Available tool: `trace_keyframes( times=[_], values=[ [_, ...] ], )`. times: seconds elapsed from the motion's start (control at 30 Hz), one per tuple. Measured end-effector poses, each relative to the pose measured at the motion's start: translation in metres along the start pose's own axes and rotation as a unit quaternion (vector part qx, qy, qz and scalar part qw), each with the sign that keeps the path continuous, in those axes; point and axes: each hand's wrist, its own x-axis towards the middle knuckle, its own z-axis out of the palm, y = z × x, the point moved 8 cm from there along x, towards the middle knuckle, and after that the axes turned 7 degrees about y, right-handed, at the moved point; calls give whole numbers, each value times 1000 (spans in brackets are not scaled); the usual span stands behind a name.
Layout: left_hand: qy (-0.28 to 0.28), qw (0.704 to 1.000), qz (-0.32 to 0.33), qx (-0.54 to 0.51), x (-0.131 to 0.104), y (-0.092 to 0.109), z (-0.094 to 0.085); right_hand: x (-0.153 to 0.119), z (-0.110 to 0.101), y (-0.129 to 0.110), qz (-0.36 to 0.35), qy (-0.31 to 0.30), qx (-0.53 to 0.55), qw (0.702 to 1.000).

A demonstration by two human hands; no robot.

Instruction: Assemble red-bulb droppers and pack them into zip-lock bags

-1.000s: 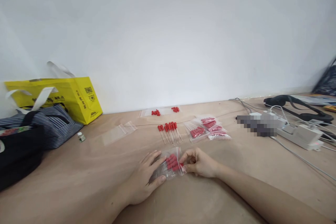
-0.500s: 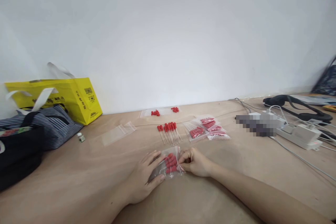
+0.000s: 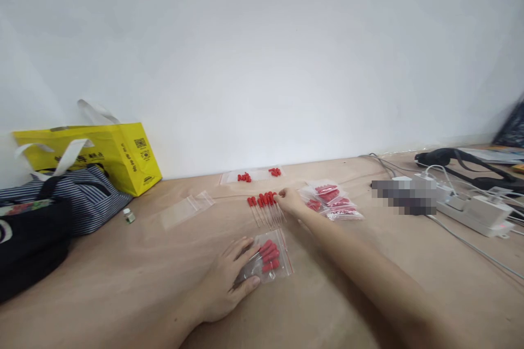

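My left hand (image 3: 229,278) lies on a clear zip bag (image 3: 285,253) with its fingers and thumb spread along the bag's left part. Several red-bulbed droppers show inside that bag, their stems partly under my fingers. Beyond it lies a row of droppers (image 3: 262,200), red bulbs away from me and thin pale stems towards me. My right hand (image 3: 290,200) is at the right end of this row, its fingertips closed on the bulb of a dropper (image 3: 275,198). To the right of that hand are filled zip bags (image 3: 341,203) of red-bulbed droppers, partly overlapping.
Flat clear bags (image 3: 180,212) lie left of the row. By the wall, red bulbs (image 3: 244,177) rest on another clear bag (image 3: 227,178). A small bottle (image 3: 129,215), yellow bag (image 3: 131,158) and striped bag (image 3: 102,207) stand left; a power strip (image 3: 470,210) and headset (image 3: 470,161) lie right.
My right hand has let go of the zip bag's open end and moved away from me to the dropper row. My left hand has stayed on the bag.
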Motion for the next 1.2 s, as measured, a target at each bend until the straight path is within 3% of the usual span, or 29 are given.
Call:
trace_keyframes(
  times=[0.17, 0.33, 0.43, 0.53, 0.63, 0.73, 0.9, 1.2],
  values=[
    [-6, 1000, 3, -4, 0, 4, -3, 16, 22, 5, 50, 12, -23, 998],
    [-2, 1000, 2, -5, 0, 5, -4, 16, 21, 10, 76, 36, 17, 996],
    [-2, 1000, -1, -7, -1, 4, -3, 14, 4, 7, 68, 50, 73, 994],
    [-6, 1000, 0, -11, -2, 3, -2, 3, -27, 8, 46, 76, 139, 986],
    [-4, 1000, 0, -14, -1, 3, -2, -25, -57, 21, 30, 98, 191, 976],
    [4, 1000, 2, -16, 0, 4, -4, -59, -70, 31, 3, 85, 305, 949],
    [4, 1000, -3, -8, 0, 3, -3, -91, -59, 43, 47, 73, 382, 920],
    [-27, 999, -32, -4, 1, 16, -14, -95, -43, 42, 43, 51, 412, 909]
  ],
)
